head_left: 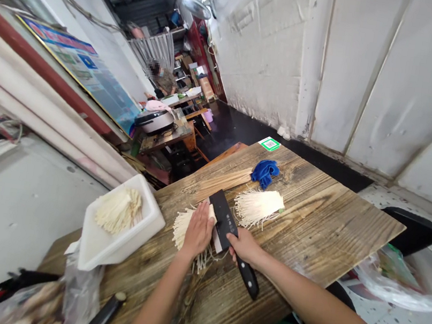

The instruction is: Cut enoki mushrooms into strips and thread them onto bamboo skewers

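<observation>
My left hand (199, 229) lies flat with stretched fingers on a bunch of enoki mushrooms (181, 227), pressing it against the wooden table (314, 209). In my right hand (244, 246) is a cleaver (222, 218) with a black blade and a black riveted handle. Its blade stands at the root end of the bunch, just right of my left fingers; whether it has cut in cannot be told. Beyond the cleaver lies a second enoki bunch (258, 207), fanned out to the left. Loose strands trail below my left hand.
A white foam box (154, 220) with more enoki (119, 211) stands at left. Behind the second bunch are a blue cloth (265, 173) and thin sticks (221, 182). A dark-handled object (106, 313) lies front left. At right is a bin (431, 281); another person (165, 81) works far back.
</observation>
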Demonstrator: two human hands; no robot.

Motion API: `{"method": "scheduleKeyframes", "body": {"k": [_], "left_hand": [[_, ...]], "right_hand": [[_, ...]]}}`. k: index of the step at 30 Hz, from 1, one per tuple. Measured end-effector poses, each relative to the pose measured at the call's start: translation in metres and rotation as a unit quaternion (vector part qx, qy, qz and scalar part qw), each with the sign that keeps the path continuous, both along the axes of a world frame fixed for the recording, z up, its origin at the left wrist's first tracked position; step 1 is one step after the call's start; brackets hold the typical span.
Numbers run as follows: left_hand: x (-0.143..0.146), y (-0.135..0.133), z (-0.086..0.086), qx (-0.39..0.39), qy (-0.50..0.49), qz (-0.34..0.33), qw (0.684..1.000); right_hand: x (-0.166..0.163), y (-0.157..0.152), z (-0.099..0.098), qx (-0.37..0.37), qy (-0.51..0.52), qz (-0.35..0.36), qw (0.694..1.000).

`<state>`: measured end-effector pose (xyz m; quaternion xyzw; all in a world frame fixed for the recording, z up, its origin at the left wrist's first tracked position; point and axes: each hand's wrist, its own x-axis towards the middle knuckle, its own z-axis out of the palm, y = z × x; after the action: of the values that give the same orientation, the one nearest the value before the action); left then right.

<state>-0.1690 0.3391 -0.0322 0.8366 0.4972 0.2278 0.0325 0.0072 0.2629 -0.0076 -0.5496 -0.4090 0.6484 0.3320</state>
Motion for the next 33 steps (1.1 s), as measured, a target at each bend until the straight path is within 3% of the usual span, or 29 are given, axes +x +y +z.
{"method": "scheduleKeyframes", "body": {"k": [3,9,11,16,20,24,29,33], "left_hand": [[-0.001,0.002,0.000,-0.013,-0.006,0.009,1.000],[-0.002,0.001,-0.001,0.011,-0.010,-0.012,1.000],[-0.002,0.002,-0.002,0.004,-0.012,-0.007,1.000],[-0.003,0.002,0.001,-0.021,-0.017,0.015,1.000],[-0.010,-0.008,0.016,-0.018,-0.016,0.013,1.000],[-0.027,-0.024,0.055,0.009,-0.011,0.048,0.999],[-0.053,-0.053,0.140,0.112,0.016,0.079,0.990],[-0.046,-0.076,0.199,0.196,0.059,0.071,0.976]], "right_hand": [[-0.007,0.013,0.005,-0.003,-0.010,0.010,1.000],[0.000,-0.021,-0.004,-0.016,-0.022,0.035,0.999],[-0.004,-0.019,-0.004,-0.017,-0.024,0.036,0.999],[-0.025,0.006,0.008,-0.007,-0.021,0.031,0.999],[-0.038,-0.004,0.022,0.018,-0.005,0.029,0.999],[-0.053,-0.021,0.050,0.069,0.034,0.039,0.996],[-0.067,-0.034,0.108,0.142,0.104,0.082,0.981],[-0.054,-0.051,0.146,0.189,0.148,0.100,0.966]]}}
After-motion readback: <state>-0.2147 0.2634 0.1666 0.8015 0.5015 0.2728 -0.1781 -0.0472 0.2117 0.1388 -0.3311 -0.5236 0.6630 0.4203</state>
